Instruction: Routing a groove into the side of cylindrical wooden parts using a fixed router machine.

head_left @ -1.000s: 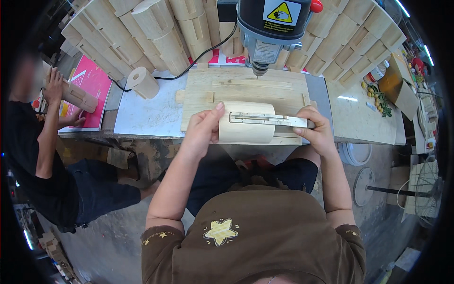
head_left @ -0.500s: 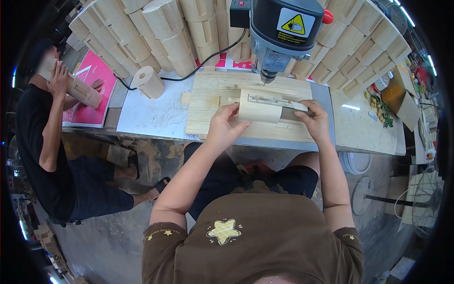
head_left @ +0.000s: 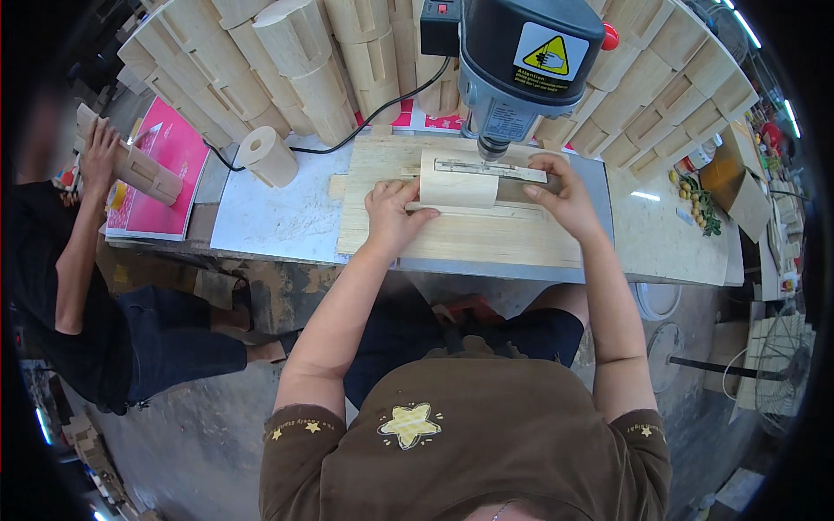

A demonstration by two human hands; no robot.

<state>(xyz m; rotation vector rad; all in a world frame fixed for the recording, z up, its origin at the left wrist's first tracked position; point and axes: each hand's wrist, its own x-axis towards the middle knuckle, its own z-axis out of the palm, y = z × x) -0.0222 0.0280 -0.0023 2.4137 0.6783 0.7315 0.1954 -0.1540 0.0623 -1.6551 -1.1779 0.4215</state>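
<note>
A pale wooden cylinder (head_left: 456, 193) lies on its side on a board (head_left: 486, 247), under the drill press chuck (head_left: 493, 146). A flat, narrow strip with markings (head_left: 486, 171) rests along the slot in its upper face, and one end juts out to the right. My left hand (head_left: 396, 215) grips the cylinder's left end, thumb along the near side and some fingers hidden behind it. Around the strip's jutting end, my right hand (head_left: 565, 195) has thumb and forefinger apart, with a gap to the strip.
The drill press (head_left: 521, 65) stands right above my work. Stacked wooden cylinders (head_left: 300, 65) wall off the bench's back, and one cylinder (head_left: 268, 158) stands alone near a black cable (head_left: 347, 135). At left, a co-worker's hand (head_left: 100, 152) holds another. A fan (head_left: 777, 373) is at right.
Both hands and the cylinder have moved left and away from me, under the chuck. The strip has sunk flatter along the slot, and my right fingers have parted from its end.
</note>
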